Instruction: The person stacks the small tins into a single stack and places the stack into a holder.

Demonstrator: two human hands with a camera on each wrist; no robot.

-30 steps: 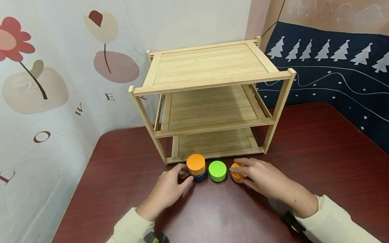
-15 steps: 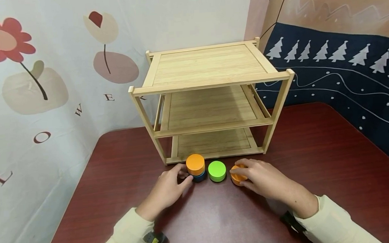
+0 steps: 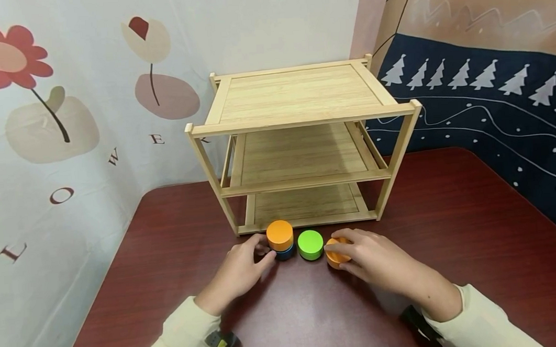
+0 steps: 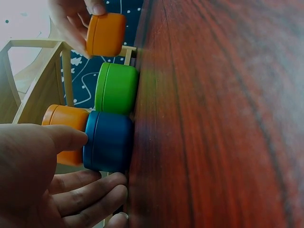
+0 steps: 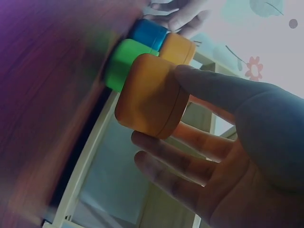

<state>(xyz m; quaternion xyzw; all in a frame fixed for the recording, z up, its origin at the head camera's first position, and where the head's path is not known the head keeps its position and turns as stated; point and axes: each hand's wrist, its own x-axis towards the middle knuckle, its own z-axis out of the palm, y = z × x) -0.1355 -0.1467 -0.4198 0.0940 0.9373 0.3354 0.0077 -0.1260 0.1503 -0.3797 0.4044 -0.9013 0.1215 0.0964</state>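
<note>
My left hand (image 3: 241, 267) grips a small round blue tin (image 4: 109, 141), thumb on the near side and fingers on the far side. On top of the blue tin sits an orange tin (image 3: 279, 235). A bright green tin (image 3: 311, 244) stands just right of this stack. My right hand (image 3: 376, 255) holds a second orange tin (image 5: 149, 95) between thumb and fingers, beside the green one. In the left wrist view this held orange tin (image 4: 107, 34) is raised off the tabletop, with its lid seam showing.
Right behind the tins stands a three-level wooden shelf rack (image 3: 303, 120) on the dark red table (image 3: 449, 196). Patterned cloth (image 3: 89, 73) hangs behind the table and along its sides.
My right hand has shifted slightly left with the orange tin, bringing it closer to the green tin. My left hand and the stack stay in place.
</note>
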